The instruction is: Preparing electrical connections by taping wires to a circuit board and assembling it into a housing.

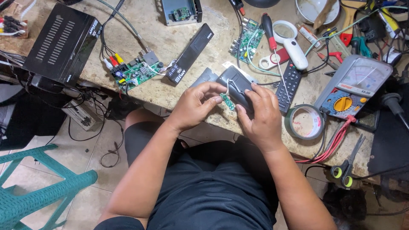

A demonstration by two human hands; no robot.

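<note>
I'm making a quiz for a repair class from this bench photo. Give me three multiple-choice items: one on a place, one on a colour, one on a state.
1. Where does the roll of tape lie?
A. On the floor
B. On the bench, right of the hands
C. On the black box

2. What colour is the screwdriver handle?
A. Red and black
B. Blue
C. White

3. How is the small dark casing held?
A. Lying untouched
B. By one hand only
C. Between both hands

Answers:
1 B: it lies flat near the bench edge, below the analog meter.
2 A: red grip with a black end, beside the magnifier.
3 C: the left hand and right hand both grip it, a small green board between them.
</note>
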